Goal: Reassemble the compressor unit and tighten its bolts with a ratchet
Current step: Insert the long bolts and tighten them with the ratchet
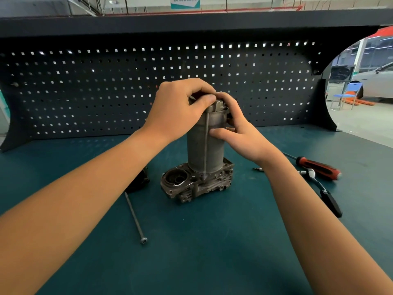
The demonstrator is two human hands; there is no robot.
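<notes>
The compressor (195, 150) stands upright at the middle of the green mat (191, 252), its cylinder on a finned base. A long bolt (205, 141) runs down the cylinder's front from cap to base. The left hand (178, 109) curls over the cap, pinching the bolt's head. The right hand (238, 133) grips the compressor's right side, thumb pressed on the cylinder beside the bolt. A spare bolt (135, 218) lies front-left; a ratchet (323, 188) and screwdriver (319, 168) lie to the right.
</notes>
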